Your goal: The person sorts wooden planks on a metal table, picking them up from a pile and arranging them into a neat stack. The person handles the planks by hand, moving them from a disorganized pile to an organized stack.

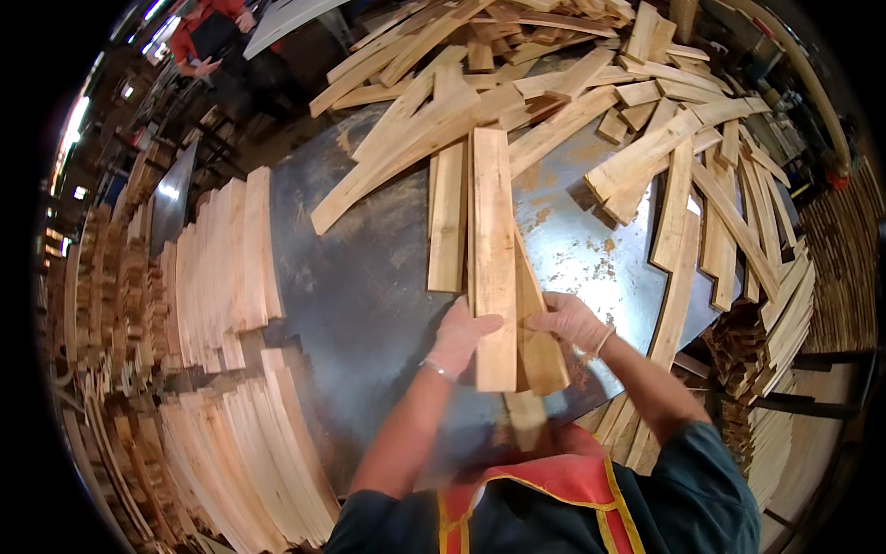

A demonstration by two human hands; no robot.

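Observation:
In front of me a long pale wooden board [495,249] points away over the metal table. My left hand [463,334], in a thin light glove, is closed on its near part, with the thumb across the top face and the fingers hidden at the left edge. A second wooden board [542,355] lies at a slant partly under the first. My right hand [570,323], gloved too, is closed on this board's right edge. Just left of the first board, a shorter board [448,217] rests on the table.
The dark metal table [355,268] carries a jumbled heap of boards [461,97] at the far side. More loose boards [683,212] lie to the right. Stacked boards [221,268] stand in rows at the left. A person [217,42] is at the far left.

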